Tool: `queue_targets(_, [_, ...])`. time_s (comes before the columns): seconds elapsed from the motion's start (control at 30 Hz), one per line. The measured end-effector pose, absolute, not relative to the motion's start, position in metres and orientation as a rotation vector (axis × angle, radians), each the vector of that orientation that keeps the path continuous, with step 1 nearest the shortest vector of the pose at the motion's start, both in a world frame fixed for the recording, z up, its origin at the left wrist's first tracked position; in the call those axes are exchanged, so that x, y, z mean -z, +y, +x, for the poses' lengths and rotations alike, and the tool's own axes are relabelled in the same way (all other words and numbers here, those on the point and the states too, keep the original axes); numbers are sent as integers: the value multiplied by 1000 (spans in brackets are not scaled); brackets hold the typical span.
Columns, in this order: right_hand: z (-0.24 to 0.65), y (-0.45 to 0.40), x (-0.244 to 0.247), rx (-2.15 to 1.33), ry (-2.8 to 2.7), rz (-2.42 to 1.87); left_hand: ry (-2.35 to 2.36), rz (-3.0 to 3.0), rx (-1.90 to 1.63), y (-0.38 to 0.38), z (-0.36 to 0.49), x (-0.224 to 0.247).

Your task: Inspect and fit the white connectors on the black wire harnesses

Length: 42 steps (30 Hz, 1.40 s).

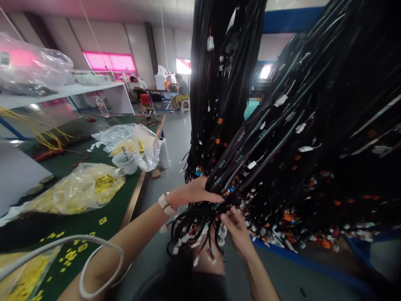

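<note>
My left hand, with a white watch strap on the wrist, is closed round a bundle of black wire harnesses near its lower end. Below that grip, the branching leads droop, tipped with small white connectors. My right hand is at the same bundle, just right of my left hand, its thumb and fingers closed on some of the leads; its fingertips are partly hidden. More black harnesses hang behind the hands, dotted with white and orange connectors.
A dense mass of harnesses fills the right side above a blue frame. On the left, a green-topped table carries bags of yellow parts and a white cup. A white cable loops across my left arm. People sit farther back.
</note>
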State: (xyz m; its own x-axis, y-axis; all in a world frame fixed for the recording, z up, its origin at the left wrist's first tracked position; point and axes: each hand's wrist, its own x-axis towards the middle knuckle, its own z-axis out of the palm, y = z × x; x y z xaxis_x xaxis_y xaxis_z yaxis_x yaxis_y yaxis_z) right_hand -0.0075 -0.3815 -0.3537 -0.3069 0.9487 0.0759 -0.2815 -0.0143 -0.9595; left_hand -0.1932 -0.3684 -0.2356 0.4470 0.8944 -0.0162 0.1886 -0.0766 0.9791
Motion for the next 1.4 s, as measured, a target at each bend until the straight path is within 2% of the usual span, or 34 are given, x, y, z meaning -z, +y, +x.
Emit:
queue_targets(0.1, [8, -387, 355, -1555, -1202, -833, 961, 1540, -774, -373, -207, 229])
queue_targets(0.3, [19, -402, 355, -1835, -971, -732, 893, 1467, -797, -370, -224, 223])
queue_targets(0.53, [-9, -392, 358, -1596, -887, -761, 767, 1426, -768, -372, -229, 216])
queue_targets(0.77, [10, -393, 359, -1648, -848, -825, 705, 1317, -835, -376, -251, 208])
queue_targets(0.93, [4, -398, 350, -1850, -820, -638, 731, 1234, -802, -377, -241, 218])
queue_targets(1.07, [-14, -396, 342, -1880, -795, -647, 705, 1176, -732, -374, -222, 233])
queue_targets(1.3, [-24, -402, 334, -2156, -653, -502, 747, 1148, -810, -371, -211, 250])
queue_targets(1.4, [-23, -392, 334, -2154, -690, -460, 748, 1199, -818, -371, -210, 252])
